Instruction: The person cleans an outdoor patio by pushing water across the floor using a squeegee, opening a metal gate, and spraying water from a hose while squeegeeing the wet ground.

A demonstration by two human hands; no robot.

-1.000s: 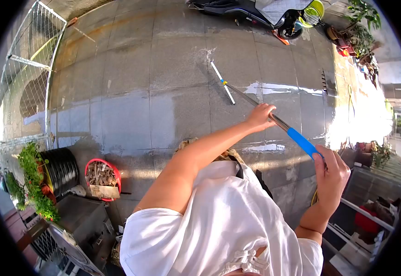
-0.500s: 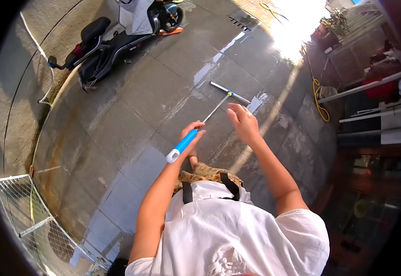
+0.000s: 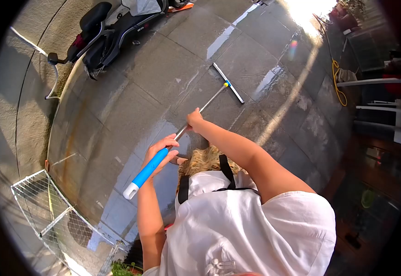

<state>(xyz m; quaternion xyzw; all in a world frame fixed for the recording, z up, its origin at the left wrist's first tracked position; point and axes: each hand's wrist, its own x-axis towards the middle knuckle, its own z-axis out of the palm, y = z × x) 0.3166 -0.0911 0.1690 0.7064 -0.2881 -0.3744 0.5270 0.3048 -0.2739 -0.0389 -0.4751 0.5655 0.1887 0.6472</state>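
A long-handled floor squeegee [image 3: 213,97] slants across the view, its thin blade on the grey paving and a yellow joint where pole meets blade. My left hand [image 3: 160,151] is closed around the pole at the upper end of the blue grip, whose white end points toward my body. Farther down the metal pole, my right hand [image 3: 194,120] is wrapped round it. Wet, shiny patches [image 3: 221,42] lie on the paving beyond the blade, and another wet area [image 3: 138,171] spreads to the left of my legs.
An electric scooter [image 3: 117,39] stands at the upper left by the wall. At the lower left is a wire-mesh frame [image 3: 55,214]. A yellow hose [image 3: 337,85] lies on the right, near racks and flowerpots. Some green leaves [image 3: 124,268] show at the bottom.
My right hand has come down and left from the air onto the pole and closed on it. The blue grip has moved left and closer to my body, and the blade has turned steeper.
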